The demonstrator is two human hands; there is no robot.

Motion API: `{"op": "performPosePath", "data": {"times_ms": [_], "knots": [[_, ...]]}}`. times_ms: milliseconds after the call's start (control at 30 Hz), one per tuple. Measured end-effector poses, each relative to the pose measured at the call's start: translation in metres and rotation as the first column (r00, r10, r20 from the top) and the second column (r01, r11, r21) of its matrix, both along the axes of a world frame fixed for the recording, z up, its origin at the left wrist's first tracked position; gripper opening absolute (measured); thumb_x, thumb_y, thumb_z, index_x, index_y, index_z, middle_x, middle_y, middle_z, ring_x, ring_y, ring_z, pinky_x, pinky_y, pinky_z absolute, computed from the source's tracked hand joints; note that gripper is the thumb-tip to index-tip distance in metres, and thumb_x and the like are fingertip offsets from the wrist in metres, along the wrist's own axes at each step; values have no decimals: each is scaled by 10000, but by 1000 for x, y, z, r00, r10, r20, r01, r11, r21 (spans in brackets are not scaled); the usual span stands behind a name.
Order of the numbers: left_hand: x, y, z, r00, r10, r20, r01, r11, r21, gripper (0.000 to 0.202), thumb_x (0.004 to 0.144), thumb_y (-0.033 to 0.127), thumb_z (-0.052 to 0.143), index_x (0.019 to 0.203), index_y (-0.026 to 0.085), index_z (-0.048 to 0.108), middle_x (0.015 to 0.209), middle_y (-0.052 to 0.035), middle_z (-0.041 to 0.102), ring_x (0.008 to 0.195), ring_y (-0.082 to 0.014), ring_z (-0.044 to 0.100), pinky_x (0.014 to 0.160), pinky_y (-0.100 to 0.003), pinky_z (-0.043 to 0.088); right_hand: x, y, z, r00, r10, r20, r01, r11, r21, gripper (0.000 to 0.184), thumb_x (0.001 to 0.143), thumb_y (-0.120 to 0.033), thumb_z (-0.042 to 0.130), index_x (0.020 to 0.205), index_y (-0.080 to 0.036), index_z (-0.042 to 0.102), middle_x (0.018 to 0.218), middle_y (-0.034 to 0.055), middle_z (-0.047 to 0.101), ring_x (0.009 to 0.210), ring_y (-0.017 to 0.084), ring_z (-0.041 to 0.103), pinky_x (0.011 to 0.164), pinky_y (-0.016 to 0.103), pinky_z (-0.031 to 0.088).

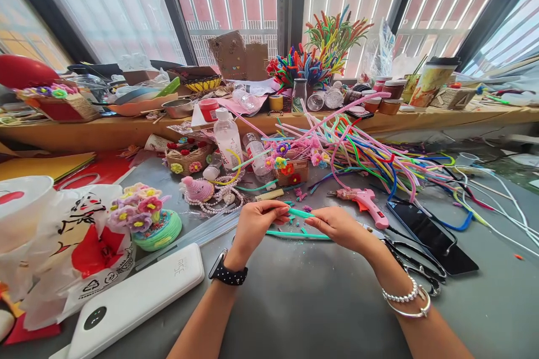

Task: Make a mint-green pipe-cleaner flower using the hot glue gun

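Between my two hands a teal pipe cleaner (300, 213) is stretched, seemingly doubled. My left hand (257, 221) pinches its left end between thumb and fingers. At the other end, my right hand (339, 227) grips it the same way, knuckles up. Just below, another teal length (298, 235) runs across the grey table, and I cannot tell whether it joins the held piece. Small teal and purple clippings lie around it. A pink glue gun (365, 205) rests beyond my right hand, and scissors (415, 261) lie beside my right wrist, partly hidden.
Many loose pipe cleaners (370, 151) are heaped at the back right. A black phone (432, 235) lies at the right. On the left are a white power bank (141, 303), a flower pot craft (155, 227) and a plastic bag (90, 241). Bottles (227, 137) stand behind my left hand.
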State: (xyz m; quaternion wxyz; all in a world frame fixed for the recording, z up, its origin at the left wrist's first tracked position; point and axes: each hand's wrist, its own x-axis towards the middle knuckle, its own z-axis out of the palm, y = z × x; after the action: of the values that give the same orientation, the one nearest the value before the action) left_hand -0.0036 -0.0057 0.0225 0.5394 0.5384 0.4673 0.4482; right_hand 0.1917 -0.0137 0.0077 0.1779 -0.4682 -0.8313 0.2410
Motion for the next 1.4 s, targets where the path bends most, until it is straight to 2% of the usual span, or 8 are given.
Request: {"op": "performPosePath", "data": {"times_ms": [200, 367, 533, 667, 767, 1000, 1267, 1400], "knots": [[-3, 0, 4, 1000, -24, -6, 24, 998, -52, 218, 577, 308, 714, 719, 143, 702, 593, -18, 690, 581, -173, 657, 557, -244, 546, 6, 4, -2, 976, -12, -217, 26, 998, 65, 446, 872, -481, 274, 599, -187, 469, 808, 61, 581, 843, 189, 466, 767, 301, 325], [-9, -1, 12, 1000, 22, 22, -21, 999, -44, 223, 556, 302, 732, 696, 132, 697, 595, -24, 688, 578, -167, 657, 566, -236, 544, 1, 1, -6, 941, -117, -317, 56, 979, -194, 462, 865, -528, 217, 601, -188, 386, 571, -18, 406, 543, 112, 356, 534, 244, 297], [-18, 2, 16, 999, 34, 41, -31, 998, -60, 241, 531, 302, 746, 687, 124, 694, 569, -28, 681, 557, -169, 651, 564, -248, 539, -3, -3, 0, 947, -81, -312, 22, 982, -187, 423, 862, -505, 278, 607, -180, 367, 577, -40, 330, 552, 91, 300, 515, 230, 242], [-24, 5, 14, 999, -4, 36, 7, 998, -70, 268, 551, 323, 729, 735, 129, 702, 606, -44, 695, 588, -179, 656, 592, -269, 536, 3, -2, 0, 903, -133, -408, 33, 969, -243, 410, 852, -484, 333, 671, -160, 509, 563, -43, 334, 524, 81, 307, 482, 222, 244], [-26, 6, 13, 1000, -19, -17, 18, 998, -67, 268, 560, 329, 719, 746, 135, 710, 614, -44, 694, 584, -172, 646, 587, -266, 524, 8, 1, -1, 812, -248, -529, 71, 940, -333, 381, 800, -489, 439, 797, -144, 601, 552, -48, 365, 464, 61, 290, 428, 215, 220], [-29, 7, 13, 989, -52, -140, 40, 995, -88, 255, 561, 322, 710, 747, 148, 723, 633, -29, 687, 564, -125, 591, 586, -230, 486, 12, 2, 1, 435, -458, -776, -15, 857, -515, 325, 653, -365, 667, 912, -169, 671, 660, 17, 618, 520, 64, 504, 472, 185, 374], [-29, 4, 21, 972, -202, -118, 170, 957, -237, 247, 541, 350, 721, 653, 132, 684, 595, -39, 672, 534, -113, 583, 533, -201, 459, 17, -3, 10, 276, -439, -855, -157, 857, -491, 235, 653, -312, 691, 856, -194, 700, 566, -9, 608, 448, 19, 479, 422, 116, 370], [-29, 4, 20, 962, -248, -112, 214, 944, -252, 244, 548, 359, 720, 581, 129, 647, 561, -25, 648, 503, -94, 560, 509, -187, 438, 14, -5, 10, 170, -413, -895, -167, 883, -439, 254, 555, -310, 762, 774, -194, 708, 560, -11, 610, 441, 19, 480, 412, 108, 384]]}}
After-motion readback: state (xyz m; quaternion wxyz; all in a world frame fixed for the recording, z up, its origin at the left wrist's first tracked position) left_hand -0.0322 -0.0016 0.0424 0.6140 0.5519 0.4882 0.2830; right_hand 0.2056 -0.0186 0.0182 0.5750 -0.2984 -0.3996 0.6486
